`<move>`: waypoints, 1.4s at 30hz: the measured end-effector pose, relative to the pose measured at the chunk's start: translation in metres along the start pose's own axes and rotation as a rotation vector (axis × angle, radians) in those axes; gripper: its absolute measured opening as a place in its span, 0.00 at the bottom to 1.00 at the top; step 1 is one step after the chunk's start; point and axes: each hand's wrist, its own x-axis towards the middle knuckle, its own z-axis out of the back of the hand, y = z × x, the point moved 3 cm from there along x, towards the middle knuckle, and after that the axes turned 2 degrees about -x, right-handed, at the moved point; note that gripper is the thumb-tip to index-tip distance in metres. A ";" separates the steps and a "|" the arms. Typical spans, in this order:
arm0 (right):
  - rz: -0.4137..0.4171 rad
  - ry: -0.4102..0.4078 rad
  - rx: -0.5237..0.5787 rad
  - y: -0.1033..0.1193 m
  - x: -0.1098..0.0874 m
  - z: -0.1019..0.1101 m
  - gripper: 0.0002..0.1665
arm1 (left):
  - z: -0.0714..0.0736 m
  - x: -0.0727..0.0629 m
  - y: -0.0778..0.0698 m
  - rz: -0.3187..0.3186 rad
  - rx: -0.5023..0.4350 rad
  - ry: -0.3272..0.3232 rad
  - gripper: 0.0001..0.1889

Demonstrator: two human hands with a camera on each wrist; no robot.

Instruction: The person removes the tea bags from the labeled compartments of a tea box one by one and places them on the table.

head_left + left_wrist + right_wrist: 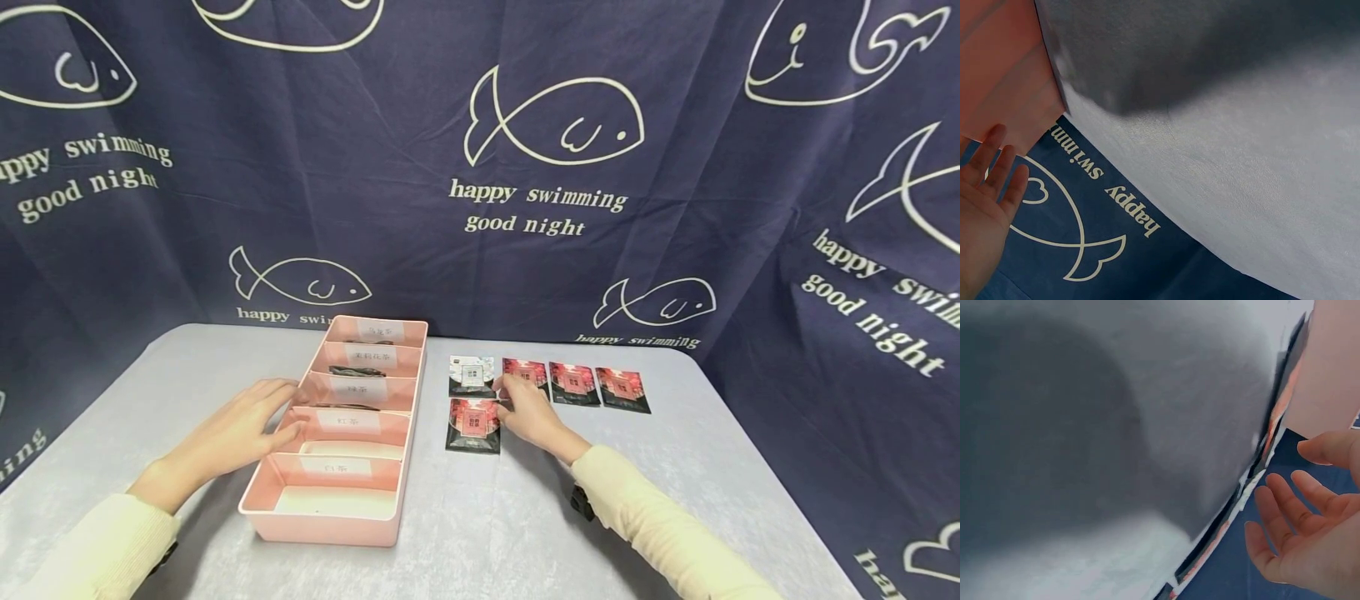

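Observation:
A long pink divided box [322, 529] with paper-labelled compartments stands at the left of the table. My left hand [232, 429] rests at its left rim, thumb and fingers spread over the edge; in the left wrist view the fingers lie against the pink wall. Right of the box lie a white-and-black tea sachet [461, 377] and, just nearer, a red-and-black tea sachet [473, 427]. My right hand [534, 417] reaches over their right edges. In the right wrist view its loosely bent fingers [1279, 500] stand apart from the thumb, with nothing between them.
Behind and right of my right hand lie more red-and-black sachets in a row, a partly covered one [517, 367], a middle one [575, 385] and an outer one [622, 390]. Dark packets [356, 372] sit in the box's rear compartments. A navy fish-print curtain [420, 250] surrounds the table.

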 end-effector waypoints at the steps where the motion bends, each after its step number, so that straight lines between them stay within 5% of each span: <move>1: 0.009 -0.001 0.004 0.001 0.000 0.001 0.17 | 0.000 0.000 0.000 0.002 0.000 0.002 0.19; 14: 0.176 -0.026 0.064 0.040 0.006 0.012 0.13 | 0.000 0.000 0.000 0.011 -0.005 0.014 0.19; 25: 0.368 -0.048 0.042 0.077 0.010 0.009 0.09 | 0.001 -0.001 0.000 0.015 -0.002 0.006 0.20; 42: 0.541 -0.036 -0.048 0.130 0.019 -0.001 0.04 | 0.000 -0.001 -0.001 0.017 -0.018 0.006 0.20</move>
